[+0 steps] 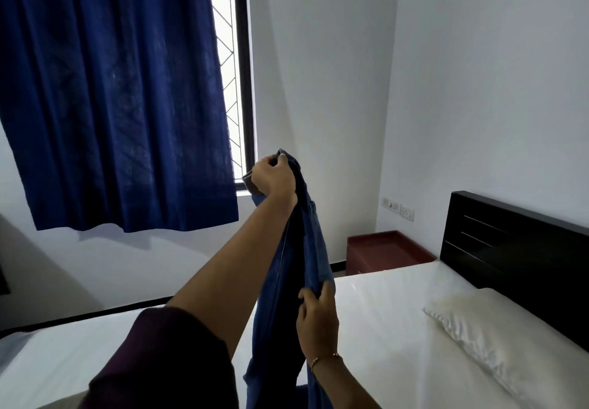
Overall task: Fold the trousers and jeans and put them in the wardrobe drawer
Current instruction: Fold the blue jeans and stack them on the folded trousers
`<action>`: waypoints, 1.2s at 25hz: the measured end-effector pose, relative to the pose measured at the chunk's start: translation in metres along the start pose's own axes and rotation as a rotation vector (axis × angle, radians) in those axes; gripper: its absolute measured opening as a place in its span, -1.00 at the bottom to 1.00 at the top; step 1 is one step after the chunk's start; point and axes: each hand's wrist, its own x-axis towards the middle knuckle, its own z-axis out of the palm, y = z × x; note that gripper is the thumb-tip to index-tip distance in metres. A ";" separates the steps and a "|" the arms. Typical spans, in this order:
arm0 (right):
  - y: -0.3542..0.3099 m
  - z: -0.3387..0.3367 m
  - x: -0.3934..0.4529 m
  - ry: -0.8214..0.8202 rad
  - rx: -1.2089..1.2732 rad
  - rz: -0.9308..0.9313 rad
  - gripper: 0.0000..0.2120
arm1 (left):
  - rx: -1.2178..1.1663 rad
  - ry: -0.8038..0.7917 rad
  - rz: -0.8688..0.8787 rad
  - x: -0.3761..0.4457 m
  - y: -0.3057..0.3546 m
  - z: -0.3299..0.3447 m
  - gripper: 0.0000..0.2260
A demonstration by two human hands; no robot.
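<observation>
The bed (398, 319) spreads white beneath your arms, likely your folding surface, with a pillow (497, 338) at the right near the headboard (516, 249). You hold the jeans (306, 249) hanging lengthwise above it, probably to let the legs drop straight and line up before folding. Your left hand (274, 177) is raised far out, fingers closed tight on the top end; your right hand (318, 316), nearer and lower, pinches the cloth midway to steady it. No wardrobe or drawer is in view, so its contents can't be told.

One jeans (306, 249), two hands (one pillow (497, 338), one curtain (111, 89)).
</observation>
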 end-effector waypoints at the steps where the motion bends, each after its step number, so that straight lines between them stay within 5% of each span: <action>1: -0.002 0.001 -0.003 -0.021 -0.016 -0.011 -0.80 | -0.009 0.006 0.002 0.001 0.003 0.003 -0.83; 12: -0.037 0.012 -0.003 -0.243 -0.030 0.258 -0.59 | -0.110 0.005 -0.018 -0.015 0.030 0.013 -0.81; 18: -0.015 0.013 0.023 -0.165 0.096 0.252 -0.86 | -0.108 0.045 0.005 0.001 0.036 -0.003 -0.81; 25: 0.063 -0.081 0.144 -0.116 -0.241 0.148 -0.79 | -0.037 0.147 0.082 0.038 0.015 -0.020 -0.86; 30: 0.044 -0.153 0.250 0.136 -0.354 0.015 -0.69 | -0.172 0.129 -0.033 0.043 -0.012 -0.029 -0.84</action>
